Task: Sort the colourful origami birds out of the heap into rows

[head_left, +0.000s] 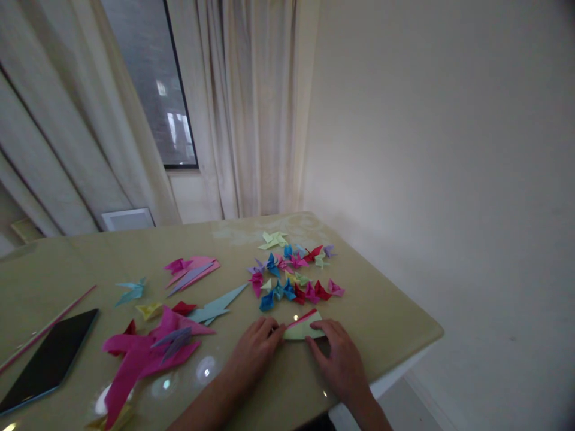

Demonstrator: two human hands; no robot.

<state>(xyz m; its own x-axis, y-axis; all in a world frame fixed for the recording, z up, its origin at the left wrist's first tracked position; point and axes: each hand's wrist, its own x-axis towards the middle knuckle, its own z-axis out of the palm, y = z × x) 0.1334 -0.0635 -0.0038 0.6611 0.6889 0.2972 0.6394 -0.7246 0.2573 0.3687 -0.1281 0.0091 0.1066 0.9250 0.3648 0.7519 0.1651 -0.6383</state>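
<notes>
Head view, lower center: green folded paper [300,328] lies crosswise between left hand [257,346], fingers bunched at its left tip, grip unclear, and right hand [338,359], parted fingers resting on it.

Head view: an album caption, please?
Left hand and right hand touch red-edged, pale green folded paper near a cluster of small, multicoloured folded-paper figures.
</notes>
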